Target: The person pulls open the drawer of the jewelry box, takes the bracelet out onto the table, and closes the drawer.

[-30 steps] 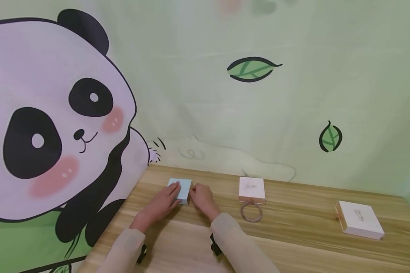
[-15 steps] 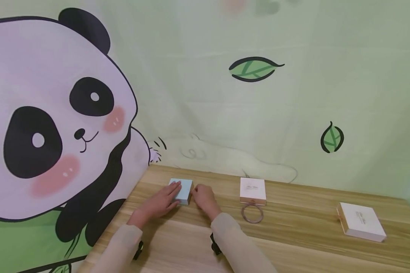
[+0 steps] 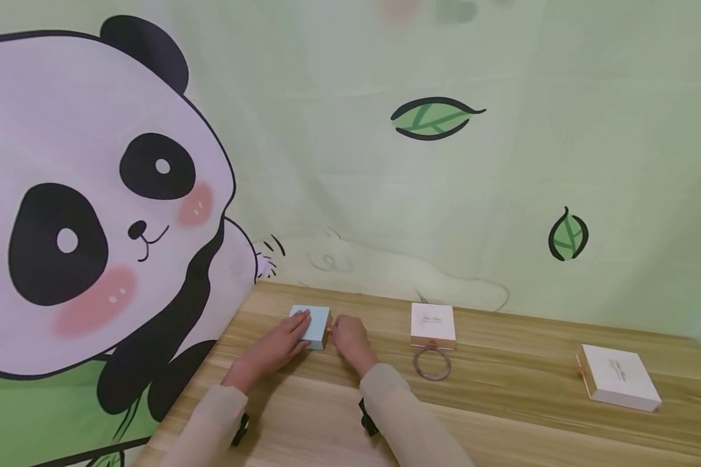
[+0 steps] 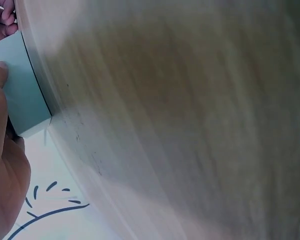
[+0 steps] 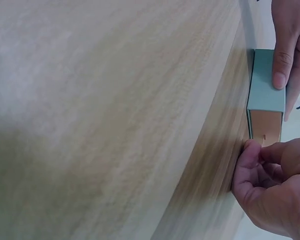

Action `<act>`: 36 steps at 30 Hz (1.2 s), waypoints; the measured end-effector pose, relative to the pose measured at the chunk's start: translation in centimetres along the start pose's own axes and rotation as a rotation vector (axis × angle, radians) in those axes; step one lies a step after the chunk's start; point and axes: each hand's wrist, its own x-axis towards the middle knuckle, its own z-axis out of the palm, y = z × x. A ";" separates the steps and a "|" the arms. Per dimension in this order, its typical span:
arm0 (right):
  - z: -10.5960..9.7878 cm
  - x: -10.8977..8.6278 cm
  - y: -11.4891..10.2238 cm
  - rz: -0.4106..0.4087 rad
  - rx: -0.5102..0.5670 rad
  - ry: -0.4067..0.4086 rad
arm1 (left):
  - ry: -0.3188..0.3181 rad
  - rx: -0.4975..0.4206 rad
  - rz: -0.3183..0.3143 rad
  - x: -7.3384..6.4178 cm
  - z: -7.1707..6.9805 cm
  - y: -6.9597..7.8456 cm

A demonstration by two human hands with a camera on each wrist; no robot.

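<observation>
A pale green backdrop [image 3: 327, 130], printed with a panda [image 3: 169, 97] and leaves [image 3: 435, 119], stands behind the wood-grained worktop [image 3: 514, 428]. The left hand [image 3: 273, 344] lies over a light blue box [image 3: 320, 318], fingers straight across its top, thumb against its front side; this box sits toward the worktop's back left. The right hand [image 3: 351, 338] pinches a small tab [image 5: 264, 137] at its brown right end. One white box [image 3: 620, 377] lies at right, a second white box [image 3: 433, 322] nearer the middle. A purplish bangle [image 3: 417, 364] lies flat just in front of the latter.
</observation>
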 end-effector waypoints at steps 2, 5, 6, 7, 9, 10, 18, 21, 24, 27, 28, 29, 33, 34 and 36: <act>0.1 0.0 0.1 -0.006 -0.026 0.015 | 0.017 0.001 0.012 0.0 0.1 -0.1; 0.2 -0.1 0.3 -0.016 -0.035 0.033 | 0.032 -0.009 0.017 0.0 0.2 -0.2; 0.1 -0.1 0.4 -0.014 -0.028 0.033 | 0.032 -0.009 0.014 -0.1 0.1 -0.2; 0.0 -0.1 0.5 -0.012 -0.024 0.035 | 0.029 -0.010 0.012 0.0 0.1 -0.2; -0.3 -0.2 0.7 -0.010 -0.022 0.039 | 0.020 -0.015 0.006 0.1 0.0 -0.1; -0.5 -0.2 0.8 -0.011 -0.021 0.038 | 0.017 -0.019 0.003 0.1 -0.1 -0.1; -2.3 -1.0 1.5 -0.063 -0.071 0.016 | 0.031 -0.045 -0.010 0.0 -0.5 0.1; -2.7 -1.1 1.9 -0.080 -0.115 0.042 | 0.033 -0.051 -0.003 0.0 -0.4 0.1; -2.9 -1.2 2.4 -0.092 -0.153 0.066 | 0.033 -0.046 0.003 0.0 -0.3 0.1; -3.0 -1.1 2.7 -0.087 -0.155 0.059 | 0.039 -0.037 0.008 0.0 -0.3 0.1; -3.0 -1.1 2.8 -0.080 -0.147 0.053 | 0.044 -0.031 0.011 0.0 -0.2 0.1; -3.0 -1.1 2.8 -0.077 -0.144 0.050 | 0.048 -0.031 0.014 0.0 -0.2 0.1; -3.0 -1.0 2.9 -0.049 -0.124 0.030 | 0.060 -0.030 0.019 0.1 -0.1 0.0; -3.0 -1.0 2.9 -0.042 -0.113 0.023 | 0.064 -0.028 0.021 0.0 0.0 0.0; -3.0 -0.9 2.9 -0.032 -0.087 0.010 | 0.069 -0.031 0.023 0.0 0.0 0.0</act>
